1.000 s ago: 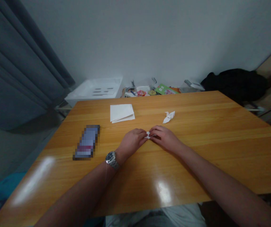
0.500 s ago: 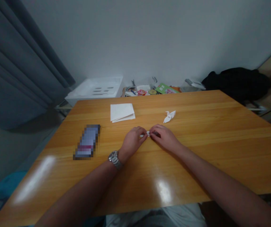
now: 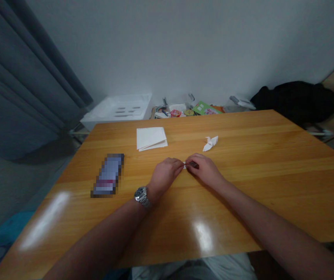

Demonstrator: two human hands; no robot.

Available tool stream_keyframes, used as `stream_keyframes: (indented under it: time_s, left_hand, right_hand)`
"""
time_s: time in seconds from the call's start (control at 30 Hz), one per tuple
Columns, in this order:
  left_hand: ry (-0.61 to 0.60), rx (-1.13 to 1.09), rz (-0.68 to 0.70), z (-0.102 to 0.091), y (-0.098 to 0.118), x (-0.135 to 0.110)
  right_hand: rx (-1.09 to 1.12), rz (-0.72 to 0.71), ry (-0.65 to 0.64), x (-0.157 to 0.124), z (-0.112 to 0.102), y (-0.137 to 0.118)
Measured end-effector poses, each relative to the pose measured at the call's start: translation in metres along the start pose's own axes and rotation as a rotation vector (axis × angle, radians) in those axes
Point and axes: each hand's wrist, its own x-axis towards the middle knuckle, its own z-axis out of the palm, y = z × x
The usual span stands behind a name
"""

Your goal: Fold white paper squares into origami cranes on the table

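A small white piece of folded paper (image 3: 185,165) is pinched between my two hands over the middle of the table (image 3: 243,155). My left hand (image 3: 167,174), with a metal watch (image 3: 142,196) at its wrist, closes on the paper's left side. From the right, the thumb and fingertips of my right hand (image 3: 203,168) grip its other side. Most of the paper is hidden by the fingers, so its shape cannot be told. Just beyond my right hand lies a white folded paper bird (image 3: 210,143).
Folded lined sheets (image 3: 151,138) lie at the table's back left. A pixelated phone (image 3: 108,175) rests left of my hands. Behind the table are a white foam tray (image 3: 120,107), a green booklet (image 3: 204,109) and a black cloth heap (image 3: 295,101).
Both hands have drawn slightly closer around the folded paper, and less of it shows. The whole view has shifted very little; the other objects lie as before.
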Motion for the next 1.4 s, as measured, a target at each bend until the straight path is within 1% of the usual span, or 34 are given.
stream_keyframes:
  time_s: [0.2,0.3,0.37,0.53,0.6,0.63,0.8,0.93,1.03,1.13,1.27,1.4]
  left_hand:
    - [-0.041,0.117,0.131,-0.003,0.002,-0.006]
    - [-0.064,0.156,0.144,-0.005,0.005,-0.008]
    - [-0.076,0.166,0.141,-0.005,0.005,-0.009]
    - [-0.090,0.149,0.162,-0.006,0.002,-0.012]
    - [-0.097,0.147,0.170,-0.006,0.001,-0.013]
    - [-0.100,0.149,0.171,-0.006,0.001,-0.013]
    - [-0.137,0.188,0.185,-0.007,0.001,-0.016]
    - [-0.146,0.244,0.220,-0.006,-0.006,-0.024]
    - [-0.134,0.287,0.265,-0.005,-0.010,-0.030]
    - [-0.123,0.316,0.264,-0.005,-0.011,-0.034]
    - [-0.131,0.317,0.257,-0.008,-0.010,-0.037]
    - [-0.121,0.307,0.258,-0.010,-0.013,-0.041]
  right_hand:
    - [-0.039,-0.032,-0.001,-0.001,0.001,0.004]
    - [-0.125,-0.089,-0.023,-0.003,0.000,0.002]
    - [-0.204,-0.151,-0.054,-0.005,-0.002,0.000]
    - [-0.413,-0.300,-0.186,-0.013,-0.009,-0.004]
    - [-0.448,-0.365,-0.228,-0.017,-0.012,-0.002]
    - [-0.458,-0.376,-0.239,-0.019,-0.013,0.000]
    - [-0.489,-0.349,-0.252,-0.027,-0.015,0.010]
    - [-0.513,-0.329,-0.263,-0.030,-0.014,0.012]
    - [-0.484,-0.313,-0.252,-0.031,-0.013,0.012]
    - [-0.444,-0.305,-0.236,-0.032,-0.013,0.014]
    - [-0.402,-0.315,-0.250,-0.034,-0.016,0.019]
    - [-0.374,-0.316,-0.227,-0.032,-0.021,0.015]
